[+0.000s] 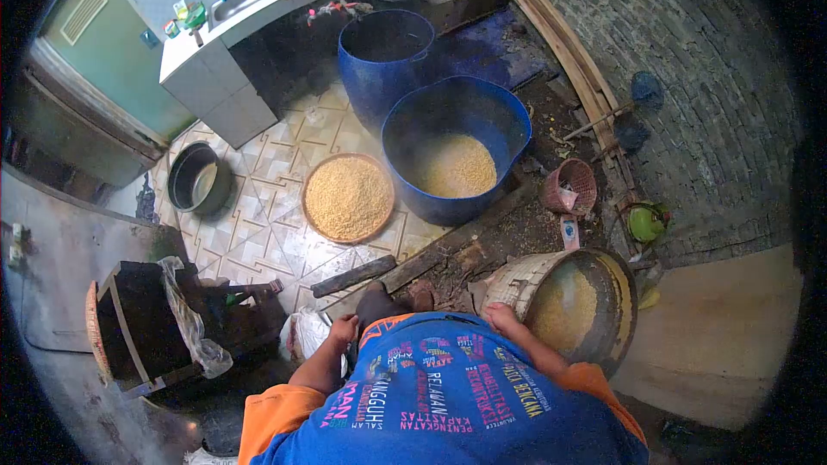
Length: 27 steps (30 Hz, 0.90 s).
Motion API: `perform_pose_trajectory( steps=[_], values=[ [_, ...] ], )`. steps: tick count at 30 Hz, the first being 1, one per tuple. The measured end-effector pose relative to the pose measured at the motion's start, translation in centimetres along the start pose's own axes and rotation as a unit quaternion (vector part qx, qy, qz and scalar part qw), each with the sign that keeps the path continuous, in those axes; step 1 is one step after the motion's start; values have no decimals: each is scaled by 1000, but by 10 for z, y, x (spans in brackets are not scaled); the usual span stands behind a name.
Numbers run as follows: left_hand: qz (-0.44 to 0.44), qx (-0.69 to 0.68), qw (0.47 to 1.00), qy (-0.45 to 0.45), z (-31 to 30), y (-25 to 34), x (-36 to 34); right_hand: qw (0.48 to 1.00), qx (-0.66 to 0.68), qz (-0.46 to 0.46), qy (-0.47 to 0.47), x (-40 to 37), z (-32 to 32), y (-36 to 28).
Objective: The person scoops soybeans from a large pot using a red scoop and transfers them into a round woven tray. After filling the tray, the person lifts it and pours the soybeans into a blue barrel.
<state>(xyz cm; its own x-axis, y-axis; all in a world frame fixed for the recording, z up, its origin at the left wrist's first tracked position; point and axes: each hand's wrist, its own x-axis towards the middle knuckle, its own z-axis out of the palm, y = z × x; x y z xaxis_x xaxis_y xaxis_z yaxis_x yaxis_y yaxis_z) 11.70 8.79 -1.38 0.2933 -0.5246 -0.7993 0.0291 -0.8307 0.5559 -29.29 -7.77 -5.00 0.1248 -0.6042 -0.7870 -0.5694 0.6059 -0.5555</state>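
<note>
Woven basket [520, 281] stands upright — mouth up — beside the right hand [500, 317].

Right hand [500, 317] just beside tilted basket [517, 287]; left hand [345, 328] near white bag [303, 331]; tray [349, 240] (heaped with beans [349, 195]) sits beside blue tub [444, 208].

Tan basket [519, 286], blue shirt [517, 383] (orange sleeves [274, 418]), patterned tiles [251, 237]

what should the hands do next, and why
Probably bring the left hand across to the woven basket: it holds yellowish grains and the right hand is already close beside it, while the left is farther off, so both could steady it.
</note>
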Motion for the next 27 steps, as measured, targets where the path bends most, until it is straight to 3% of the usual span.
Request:
perform_pose_trajectory(
  steps=[5, 8, 11, 13, 15, 17, 20, 23, 27],
  values=[
    [29, 21, 999, 2, 5, -14, 15, 999, -42, 7, -26, -4, -3, -7],
    [35, -9, 999, 31, 9, 0, 6, 996, -71, -41, -15, 11, -4, 13],
    [40, -23, 999, 24, 9, -2, 5, 1000, 3, 6, -15, -4, -8, 2],
    [44, 12, 999, 17, 8, 1, 1, 990, -114, -86, -2, -10, -13, -5],
    [27, 9, 1000, -2, 7, -11, 9, 988, -137, -67, -19, 0, -17, 4],
    [42, 71, 995, 47, 9, -24, 13, 985, -159, -48, -34, 11, -18, 14],
    [16, 56, 998, 24, 9, -36, 15, 994, -98, -24, -39, 9, -16, 15],
    [-6, 33, 998, 47, 10, -11, -14, 998, -51, -32, -2, -10, -11, -7],
    [-24, 52, 998, 41, 12, -42, 7, 999, -17, -28, -8, -7, -7, -6]
  ],
)
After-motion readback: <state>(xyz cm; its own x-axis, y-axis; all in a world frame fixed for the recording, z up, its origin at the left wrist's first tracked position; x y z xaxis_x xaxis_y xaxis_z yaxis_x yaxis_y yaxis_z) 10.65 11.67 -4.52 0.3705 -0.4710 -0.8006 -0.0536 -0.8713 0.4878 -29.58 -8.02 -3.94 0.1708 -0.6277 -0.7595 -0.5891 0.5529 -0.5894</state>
